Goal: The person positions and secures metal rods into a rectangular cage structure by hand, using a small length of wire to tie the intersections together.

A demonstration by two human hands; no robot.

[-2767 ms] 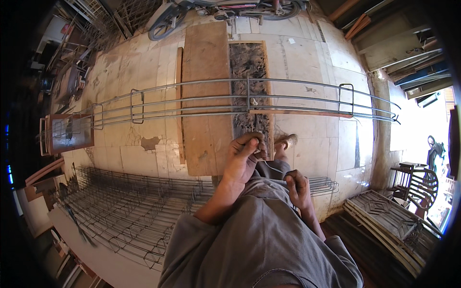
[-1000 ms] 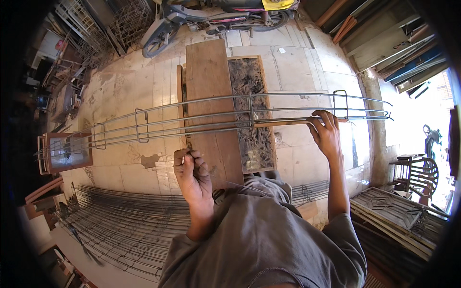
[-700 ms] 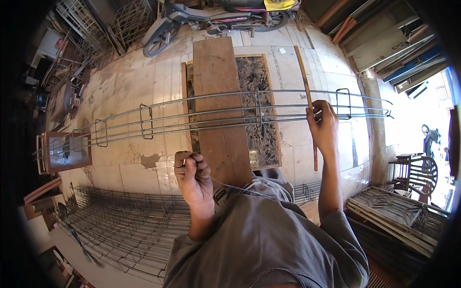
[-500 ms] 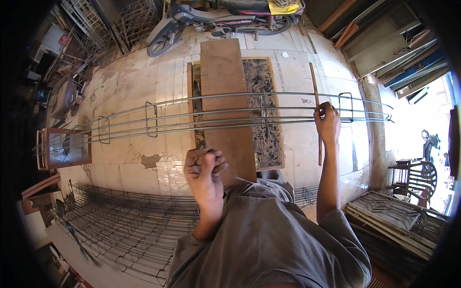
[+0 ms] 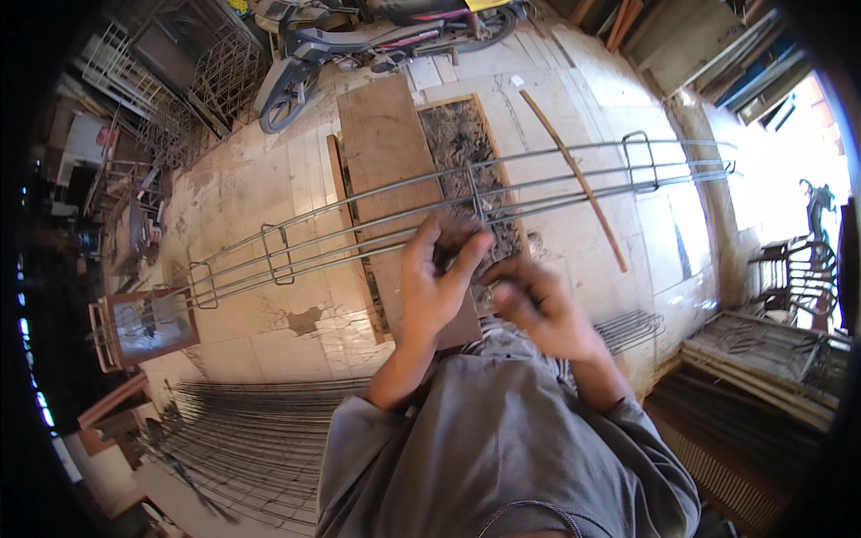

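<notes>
While the steel bar frame is lying across the wooden board, I'm hovering left hand and right hand near it, fingers curled, blur hiding whether they're gripping anything.

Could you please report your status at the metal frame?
Left hand, right hand: fingers curled, grip blurred. Metal frame: spanning the plank. Wooden stick: slanting across the frame's right part.

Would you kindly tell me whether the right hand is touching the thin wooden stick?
Apart: the head view shows pale floor between the right hand and the thin wooden stick.
</notes>
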